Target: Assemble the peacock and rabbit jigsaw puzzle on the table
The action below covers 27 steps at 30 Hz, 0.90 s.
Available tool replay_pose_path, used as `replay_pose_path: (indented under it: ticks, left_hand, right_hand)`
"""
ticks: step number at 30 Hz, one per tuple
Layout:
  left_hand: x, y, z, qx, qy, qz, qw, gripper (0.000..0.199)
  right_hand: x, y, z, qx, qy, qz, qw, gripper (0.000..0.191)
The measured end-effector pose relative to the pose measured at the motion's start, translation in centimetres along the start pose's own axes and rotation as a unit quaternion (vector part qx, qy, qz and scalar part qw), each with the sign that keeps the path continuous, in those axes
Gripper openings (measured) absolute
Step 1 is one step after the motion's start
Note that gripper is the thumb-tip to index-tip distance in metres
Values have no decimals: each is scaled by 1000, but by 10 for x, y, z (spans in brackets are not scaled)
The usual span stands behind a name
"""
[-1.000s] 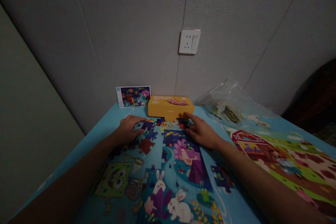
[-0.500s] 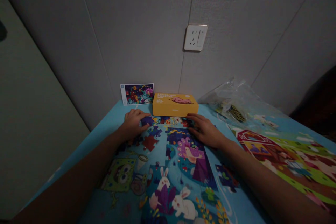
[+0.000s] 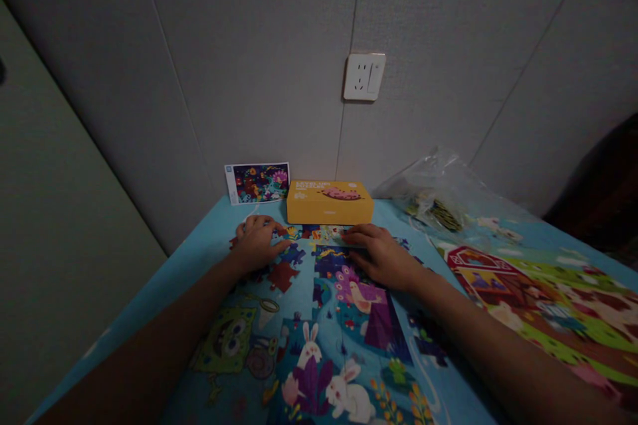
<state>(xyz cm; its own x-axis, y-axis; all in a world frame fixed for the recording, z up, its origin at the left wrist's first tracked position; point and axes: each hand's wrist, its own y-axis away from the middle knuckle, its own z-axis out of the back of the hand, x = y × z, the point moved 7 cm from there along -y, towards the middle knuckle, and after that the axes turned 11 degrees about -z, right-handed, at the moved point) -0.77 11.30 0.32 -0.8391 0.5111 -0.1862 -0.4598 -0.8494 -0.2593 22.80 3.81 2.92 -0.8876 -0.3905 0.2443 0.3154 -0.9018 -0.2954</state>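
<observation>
My left hand (image 3: pixel 258 242) rests palm down on loose jigsaw pieces at the left, its fingers apart; pieces beneath it are partly hidden. Just below it lies a reddish-brown jigsaw piece (image 3: pixel 282 277). My right hand (image 3: pixel 383 255) is spread at the upper right of the partly joined jigsaw puzzle (image 3: pixel 343 345), fingertips touching or just over small pieces near the yellow box. The joined part shows a pink peacock and white rabbits. A row of loose jigsaw pieces (image 3: pixel 319 232) lies between my hands. I see nothing gripped in either hand.
Behind the pieces stands a yellow puzzle box (image 3: pixel 329 204), with a picture card (image 3: pixel 258 184) leaning on the wall beside it. A clear plastic bag (image 3: pixel 438 202) holding pieces lies to the right, near a farm-scene puzzle (image 3: pixel 543 305). More dark pieces (image 3: pixel 428 339) sit by my right forearm.
My right hand has slid left and a little toward me. My left hand has shifted slightly, now covering a purple piece that showed beside it. The view has tilted slightly.
</observation>
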Motion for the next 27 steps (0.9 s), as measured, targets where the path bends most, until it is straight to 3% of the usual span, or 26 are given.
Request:
replay_pose_path:
  ticks: [4, 8, 13, 17, 19, 22, 25, 27]
  left_hand:
    - [3, 0, 1, -9, 34, 11, 999, 36]
    - [3, 0, 7, -67, 65, 7, 996, 31]
    - [3, 3, 23, -157, 165, -16, 974, 17]
    - [11, 9, 35, -198, 273, -16, 941, 33]
    - [8, 11, 40, -166, 329, -22, 929, 40]
    - [-19, 21, 48, -38, 379, -44, 924, 39]
    - [-60, 50, 57, 119, 342, -91, 928, 31]
    - [-75, 79, 60, 145, 295, -89, 940, 25]
  right_hand:
    - [49, 15, 5, 49, -45, 87, 994, 32]
    - [88, 34, 0, 105, -77, 150, 980, 41]
    - [78, 32, -8, 103, -92, 146, 980, 39]
    - [57, 22, -11, 76, -101, 129, 984, 35]
    - [53, 19, -13, 74, -106, 124, 984, 34]
    - [49, 18, -16, 72, -120, 118, 983, 33]
    - [44, 19, -17, 64, -146, 110, 981, 33]
    - [41, 20, -17, 55, -160, 103, 980, 32]
